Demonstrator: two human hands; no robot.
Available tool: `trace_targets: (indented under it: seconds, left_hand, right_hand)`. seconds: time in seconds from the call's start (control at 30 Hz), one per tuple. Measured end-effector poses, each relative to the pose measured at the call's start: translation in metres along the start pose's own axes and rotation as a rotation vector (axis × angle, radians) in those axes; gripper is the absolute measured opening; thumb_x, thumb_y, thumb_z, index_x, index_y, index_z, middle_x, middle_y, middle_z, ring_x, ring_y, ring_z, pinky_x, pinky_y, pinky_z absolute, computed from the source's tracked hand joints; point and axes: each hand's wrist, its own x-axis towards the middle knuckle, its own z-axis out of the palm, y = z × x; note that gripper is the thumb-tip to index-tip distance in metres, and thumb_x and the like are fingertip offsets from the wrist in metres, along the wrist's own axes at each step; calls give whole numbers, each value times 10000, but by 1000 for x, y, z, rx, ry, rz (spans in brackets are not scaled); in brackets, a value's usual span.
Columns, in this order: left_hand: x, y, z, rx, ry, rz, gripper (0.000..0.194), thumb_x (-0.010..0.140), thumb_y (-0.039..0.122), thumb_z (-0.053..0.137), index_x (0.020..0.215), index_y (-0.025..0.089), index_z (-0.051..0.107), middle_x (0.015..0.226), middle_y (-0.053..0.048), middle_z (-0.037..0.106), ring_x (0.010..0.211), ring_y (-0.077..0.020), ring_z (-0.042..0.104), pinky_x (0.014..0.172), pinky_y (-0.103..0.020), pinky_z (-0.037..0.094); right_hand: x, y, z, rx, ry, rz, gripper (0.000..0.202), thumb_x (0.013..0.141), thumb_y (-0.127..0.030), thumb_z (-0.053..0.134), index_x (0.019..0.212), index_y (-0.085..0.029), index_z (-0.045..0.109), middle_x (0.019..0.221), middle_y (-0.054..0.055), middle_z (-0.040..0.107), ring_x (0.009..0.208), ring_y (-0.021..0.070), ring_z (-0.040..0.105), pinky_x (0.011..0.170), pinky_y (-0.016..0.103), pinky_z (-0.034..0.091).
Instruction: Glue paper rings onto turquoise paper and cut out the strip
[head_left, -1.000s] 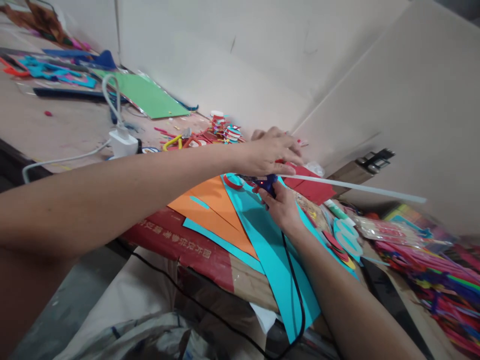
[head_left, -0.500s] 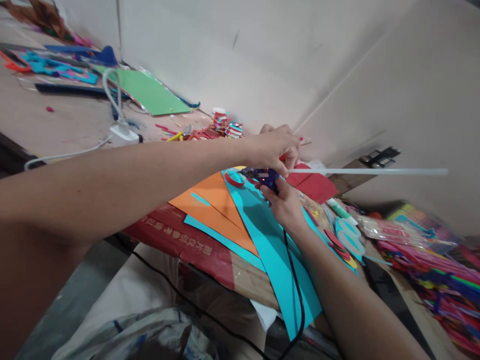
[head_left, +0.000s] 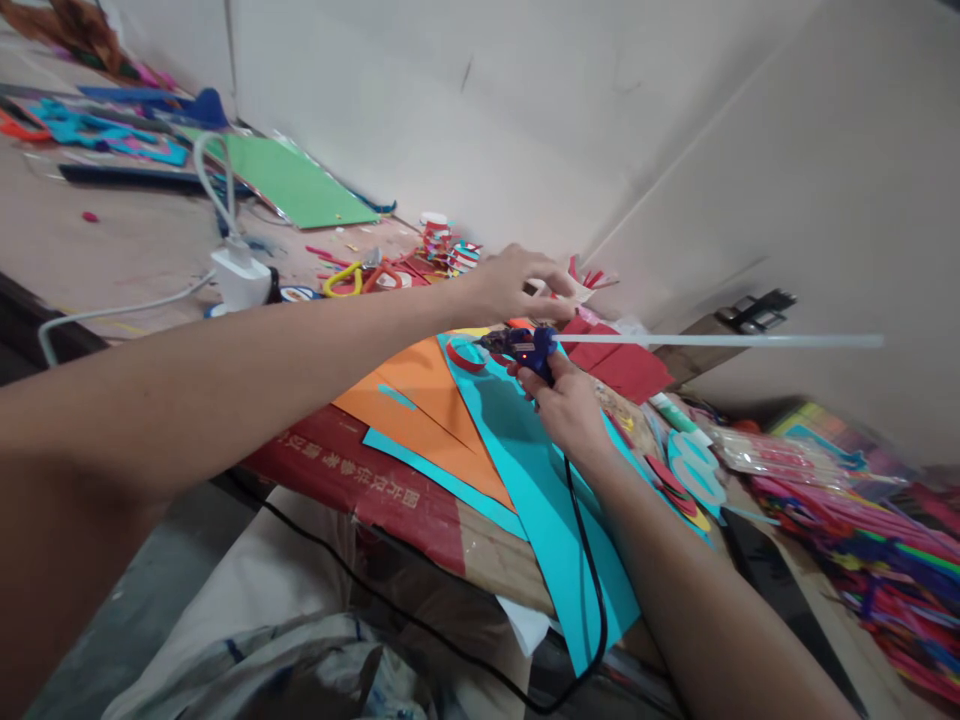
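Note:
In the head view my right hand (head_left: pixel 571 405) is wrapped round the handle of a blue hot glue gun (head_left: pixel 534 350) with a small red light. A long whitish glue stick (head_left: pixel 720 341) juts from its back toward the right. Its dark nozzle points left, close to a red and light blue paper ring (head_left: pixel 466 354). Just above the glue gun hovers my left hand (head_left: pixel 521 285), fingers curved and apart, with nothing seen in them. Beneath lie a turquoise sheet (head_left: pixel 555 520) and an orange sheet (head_left: pixel 442 420).
Scissors with yellow and orange handles (head_left: pixel 345 280) lie beyond my left forearm. A white plug (head_left: pixel 240 275) stands at left, near a green sheet (head_left: pixel 300 185). On the right are red paper (head_left: pixel 622 368) and colourful pipe cleaners (head_left: pixel 870 560). The black cord (head_left: pixel 589 540) drops over the table's edge.
My left hand has let go of the glue stick and moved up and left, its fingers opening. The glue gun stays in my right hand, almost unmoved.

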Motion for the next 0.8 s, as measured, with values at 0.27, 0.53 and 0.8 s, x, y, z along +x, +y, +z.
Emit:
trace_targets:
  seconds: [0.27, 0.53, 0.8]
  left_hand:
    - [-49, -44, -11, 75, -36, -282, 433, 780, 439, 774, 1103, 166, 687, 1107, -76, 734, 1054, -232, 660, 940, -359, 479]
    - [-68, -32, 1, 271, -110, -339, 660, 659, 480, 852, 1232, 204, 674, 1254, -66, 702, 1204, -292, 608, 1018, -385, 443]
    - [-71, -37, 9, 349, -121, -347, 584, 732, 496, 807, 1237, 242, 660, 1308, -49, 686, 1304, -302, 534, 1049, -405, 405]
  right_hand:
    - [3, 1, 1, -121, 10, -28, 309, 862, -382, 562, 1029, -151, 682, 987, 143, 756, 899, 296, 686, 797, 407, 504]
    - [2, 2, 3, -134, 13, -56, 355, 883, -342, 555, 1142, -135, 684, 1086, 156, 755, 994, 299, 690, 897, 422, 516]
    - [3, 5, 4, -146, -16, -17, 354, 899, -312, 549, 1182, -137, 670, 1140, 163, 755, 1010, 299, 695, 914, 437, 515]
